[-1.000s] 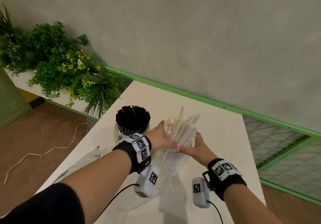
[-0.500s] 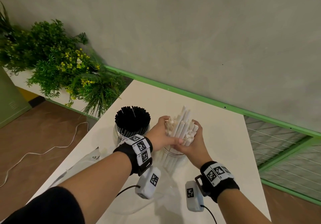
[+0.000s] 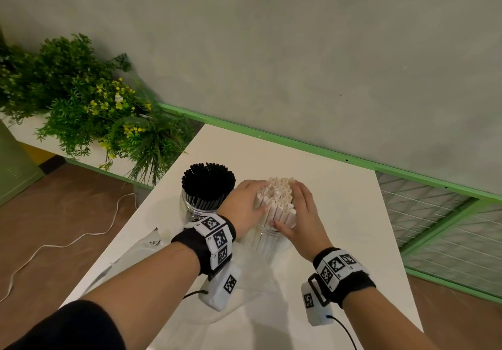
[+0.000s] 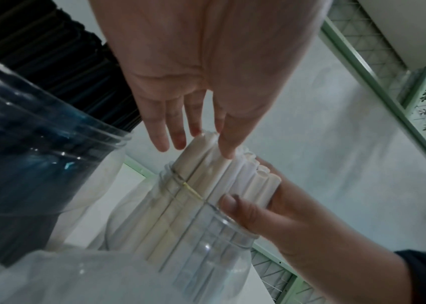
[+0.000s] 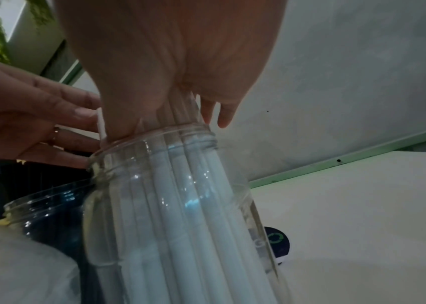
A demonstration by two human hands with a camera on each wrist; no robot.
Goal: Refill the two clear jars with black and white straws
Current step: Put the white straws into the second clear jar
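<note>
A bundle of white straws (image 3: 277, 197) stands upright in a clear jar (image 3: 267, 243) on the white table (image 3: 339, 214). My left hand (image 3: 252, 196) lies against the bundle's left side; in the left wrist view its fingers (image 4: 178, 135) are straight and touch the straw tops (image 4: 206, 162). My right hand (image 3: 297, 205) wraps the bundle's right side, with its thumb (image 4: 232, 203) at the jar's rim. The second clear jar (image 3: 195, 208), just to the left, is packed with black straws (image 3: 207, 184).
Crumpled clear plastic wrap (image 3: 141, 252) lies on the table's left part, near my left forearm. A dark round lid (image 5: 275, 238) lies behind the white-straw jar. Green plants (image 3: 89, 116) and a floor cable (image 3: 68, 241) are left of the table; a green wire fence (image 3: 448, 227) is at right.
The loose, fanned white straws have been gathered into an even bundle that sits lower in the jar. Both hands have moved up to flank the straw tops.
</note>
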